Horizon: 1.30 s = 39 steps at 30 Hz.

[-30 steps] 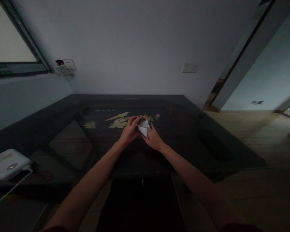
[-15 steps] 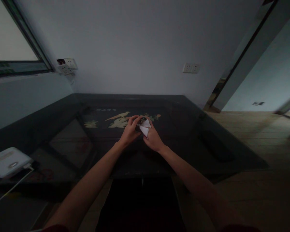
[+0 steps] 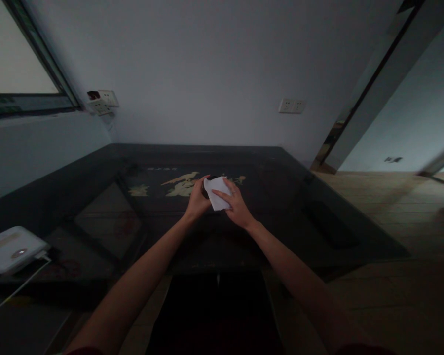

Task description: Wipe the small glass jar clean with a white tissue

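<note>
Both my hands meet above the middle of a dark glass table [image 3: 281,197]. My left hand [image 3: 197,199] has its fingers curled round a small dark object that is mostly hidden. My right hand [image 3: 237,207] pinches a white folded tissue or paper [image 3: 216,192] and holds it over that dark object. The two hands touch at the fingertips. A bird-and-leaf picture [image 3: 181,183] shows under the glass just behind the hands.
A white box-shaped device [image 3: 11,249] with a white cable [image 3: 17,291] lies at the table's left edge. Wall sockets [image 3: 101,101] hang by the window at the left, and more sockets [image 3: 291,105] are on the back wall. Wooden floor [image 3: 392,217] lies to the right.
The white paper was small and bunched between my fingers before. Now it is spread wider and lies on top of the dark object, with my right hand raised slightly.
</note>
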Tool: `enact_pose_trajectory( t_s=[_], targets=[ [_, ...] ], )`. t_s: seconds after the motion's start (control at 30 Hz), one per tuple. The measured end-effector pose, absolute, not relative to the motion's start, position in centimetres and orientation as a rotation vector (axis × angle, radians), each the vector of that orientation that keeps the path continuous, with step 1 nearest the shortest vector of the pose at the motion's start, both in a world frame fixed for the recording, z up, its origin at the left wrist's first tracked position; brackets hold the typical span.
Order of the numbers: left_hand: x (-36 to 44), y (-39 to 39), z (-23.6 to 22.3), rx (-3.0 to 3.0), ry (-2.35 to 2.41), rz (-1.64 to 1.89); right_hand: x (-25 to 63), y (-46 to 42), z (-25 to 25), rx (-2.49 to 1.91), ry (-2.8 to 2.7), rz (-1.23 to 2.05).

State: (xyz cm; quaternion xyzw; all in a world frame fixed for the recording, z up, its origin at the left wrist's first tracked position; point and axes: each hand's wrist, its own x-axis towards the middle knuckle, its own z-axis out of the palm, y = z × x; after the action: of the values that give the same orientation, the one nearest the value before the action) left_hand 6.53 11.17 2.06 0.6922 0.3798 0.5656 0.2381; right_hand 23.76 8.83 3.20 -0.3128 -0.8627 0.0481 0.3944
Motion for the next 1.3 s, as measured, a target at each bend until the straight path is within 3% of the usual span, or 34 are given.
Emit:
enact_pose_trajectory(
  t_s=[0.33, 0.63, 0.8, 1.03, 1.3],
  targets=[
    [6.4, 12.2, 1.9, 1.717, 0.982, 1.527, 24.9, 9.2, 3.4, -0.751, -1.945, 0.294],
    [6.1, 11.0, 2.6, 2.111, 1.213, 1.564, 26.0, 9.3, 4.4, -0.927, -2.377, -0.223],
    [5.8, 10.3, 3.4, 2.235, 1.332, 1.459, 25.5, 8.5, 4.6, -1.002, -2.436, -0.322],
    [5.8, 10.1, 3.2, 2.294, 1.348, 1.361, 25.2, 8.8, 4.1, -0.853, -2.565, -0.225],
    [6.0, 9.1, 3.0, 2.489, 1.464, 0.985, 24.5, 8.2, 3.9, -0.891, -2.573, -0.008]
  ],
)
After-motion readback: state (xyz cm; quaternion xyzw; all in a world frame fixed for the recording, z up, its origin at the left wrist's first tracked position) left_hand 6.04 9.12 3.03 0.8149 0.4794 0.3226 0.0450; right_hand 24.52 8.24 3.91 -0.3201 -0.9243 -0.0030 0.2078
